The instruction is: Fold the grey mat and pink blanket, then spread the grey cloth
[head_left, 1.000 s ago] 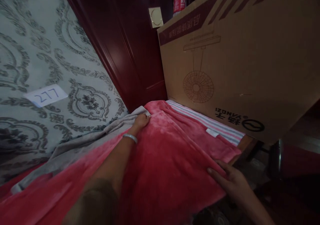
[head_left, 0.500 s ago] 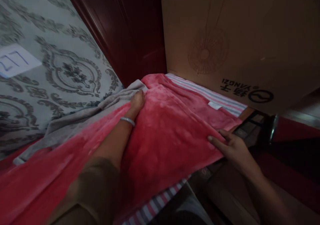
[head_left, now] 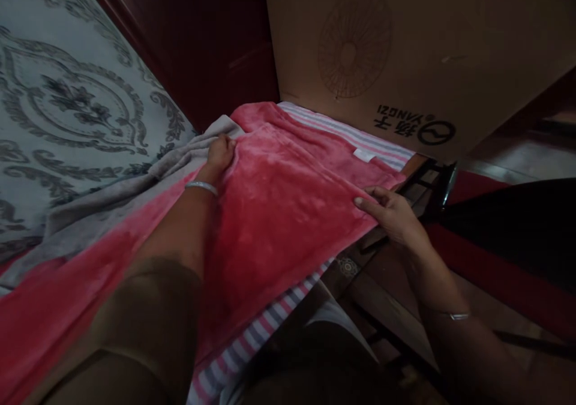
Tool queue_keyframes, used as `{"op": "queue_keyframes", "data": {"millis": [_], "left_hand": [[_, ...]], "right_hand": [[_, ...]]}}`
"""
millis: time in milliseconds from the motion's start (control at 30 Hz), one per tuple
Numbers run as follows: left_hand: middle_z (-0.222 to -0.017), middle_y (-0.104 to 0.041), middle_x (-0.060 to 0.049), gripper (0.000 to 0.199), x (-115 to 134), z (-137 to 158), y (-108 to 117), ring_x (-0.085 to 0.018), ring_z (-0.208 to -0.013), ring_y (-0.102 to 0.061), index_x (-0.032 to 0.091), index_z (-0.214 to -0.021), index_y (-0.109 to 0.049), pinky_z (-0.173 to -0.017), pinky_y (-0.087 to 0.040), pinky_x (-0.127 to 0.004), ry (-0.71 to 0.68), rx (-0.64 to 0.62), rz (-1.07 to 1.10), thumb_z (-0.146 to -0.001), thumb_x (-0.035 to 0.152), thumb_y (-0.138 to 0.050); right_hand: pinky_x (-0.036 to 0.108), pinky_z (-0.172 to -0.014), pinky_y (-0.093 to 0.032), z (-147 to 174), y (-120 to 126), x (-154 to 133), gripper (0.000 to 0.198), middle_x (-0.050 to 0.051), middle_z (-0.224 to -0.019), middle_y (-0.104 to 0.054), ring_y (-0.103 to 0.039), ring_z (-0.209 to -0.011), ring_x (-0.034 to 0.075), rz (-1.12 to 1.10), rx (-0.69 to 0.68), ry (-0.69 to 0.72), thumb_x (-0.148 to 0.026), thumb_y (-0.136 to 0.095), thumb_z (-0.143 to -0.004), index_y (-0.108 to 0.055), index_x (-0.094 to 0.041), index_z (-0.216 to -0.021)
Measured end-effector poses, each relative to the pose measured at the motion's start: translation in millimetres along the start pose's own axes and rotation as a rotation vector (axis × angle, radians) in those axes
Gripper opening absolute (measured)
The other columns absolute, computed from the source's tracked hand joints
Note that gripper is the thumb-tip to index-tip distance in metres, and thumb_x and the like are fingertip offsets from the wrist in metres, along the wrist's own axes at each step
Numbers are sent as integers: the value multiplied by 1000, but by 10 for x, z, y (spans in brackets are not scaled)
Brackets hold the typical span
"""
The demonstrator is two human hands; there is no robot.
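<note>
A red plush blanket (head_left: 274, 207) spreads across the middle, with a lighter pink folded layer and a white tag (head_left: 364, 155) at its far right. My left hand (head_left: 221, 153), with a bracelet at the wrist, is closed on the blanket's far left part, where it meets a grey blanket (head_left: 121, 204). My right hand (head_left: 393, 216) pinches the red blanket's right corner between thumb and fingers. Under the blanket a striped sheet (head_left: 261, 327) shows along the near edge and again at the far side.
A big cardboard box (head_left: 418, 45) printed with a fan stands at the back right. Dark red panelling (head_left: 202, 39) rises behind, and patterned wallpaper (head_left: 85, 93) covers the left. Dark furniture legs (head_left: 427, 183) and floor lie to the right.
The whole view has shifted, so the blanket, box and hands sit further left and higher. Both hands keep their hold on the blanket, and its right part looks pulled flatter.
</note>
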State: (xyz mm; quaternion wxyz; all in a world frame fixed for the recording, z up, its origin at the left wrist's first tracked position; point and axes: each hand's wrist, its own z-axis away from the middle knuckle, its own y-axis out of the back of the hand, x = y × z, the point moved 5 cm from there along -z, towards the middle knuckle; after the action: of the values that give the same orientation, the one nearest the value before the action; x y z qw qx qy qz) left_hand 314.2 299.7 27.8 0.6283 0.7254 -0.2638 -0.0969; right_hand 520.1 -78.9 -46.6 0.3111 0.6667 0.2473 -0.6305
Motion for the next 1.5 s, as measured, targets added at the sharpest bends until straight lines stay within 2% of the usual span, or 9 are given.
{"op": "queue_keyframes", "data": {"millis": [300,433,600,900,1100,1200,1267,1400,1500], "left_hand": [[-122,-63,-18,38,184,260,102,-29,-110,-59,15,-111,-64,-94,-44,-37,-109,32,-179,-100,38,-36],[-117,-67,-15,34,238,166,135,-28,-108,-61,15,-106,-67,-93,-43,-36,-95,61,-170,-100,31,-37],[-109,-70,-16,39,96,-70,297,-28,-102,-63,14,-113,-64,-85,-44,-37,39,172,-112,-102,28,-30],[-109,-71,-18,38,-9,-155,-24,-32,-102,-65,16,-109,-68,-85,-46,-42,23,111,-105,-100,33,-35],[-125,-65,-18,38,-14,-45,126,-29,-116,-61,13,-125,-61,-99,-47,-38,-49,81,-83,-98,30,-39],[-138,-56,-22,46,211,212,320,-32,-130,-52,9,-135,-54,-110,-41,-43,-127,172,-100,-95,29,-44],[-143,-53,-21,49,492,515,393,-33,-135,-48,9,-139,-52,-114,-37,-46,-277,159,-80,-95,30,-45],[-157,-43,-20,59,1035,1352,368,-31,-147,-37,13,-148,-43,-122,-29,-48,-510,-50,33,-95,38,-47],[-160,-40,-14,63,1331,1979,278,-29,-149,-35,23,-152,-41,-123,-30,-47,-673,-223,161,-95,46,-51]], "right_hand": [[29,-70,-48,30,-35,-8,50,-1,-78,-64,-58,-72,15,-79,17,64,-63,-80,-60,-65,-22,-84],[31,-75,-51,89,-22,-77,55,2,-89,-70,-62,-81,18,-71,-13,66,-68,-78,-62,-71,-21,-91],[27,-64,-48,86,-59,-138,53,0,-75,-66,-57,-67,15,-48,-108,-26,-68,-81,-56,-70,-21,-77],[26,-55,-41,20,-45,-53,52,-2,-60,-56,-47,-57,12,-5,1,-23,-72,-76,-62,-63,-21,-66],[27,-61,-45,7,-61,-19,52,-1,-67,-60,-52,-63,13,-51,24,-10,-68,-80,-57,-62,-21,-68],[27,-61,-44,1,-67,-6,55,-2,-69,-60,-52,-64,13,-69,48,-24,-68,-83,-53,-60,-21,-71],[28,-64,-45,-6,-70,-9,57,-1,-71,-60,-53,-67,14,-54,64,-6,-67,-84,-51,-60,-21,-74],[30,-70,-48,-29,-92,-47,60,1,-79,-62,-57,-77,17,-60,66,46,-68,-83,-50,-61,-20,-79],[28,-61,-48,-23,-118,-127,64,1,-82,-63,-57,-71,16,-114,63,19,-67,-83,-48,-60,-20,-86]]}}
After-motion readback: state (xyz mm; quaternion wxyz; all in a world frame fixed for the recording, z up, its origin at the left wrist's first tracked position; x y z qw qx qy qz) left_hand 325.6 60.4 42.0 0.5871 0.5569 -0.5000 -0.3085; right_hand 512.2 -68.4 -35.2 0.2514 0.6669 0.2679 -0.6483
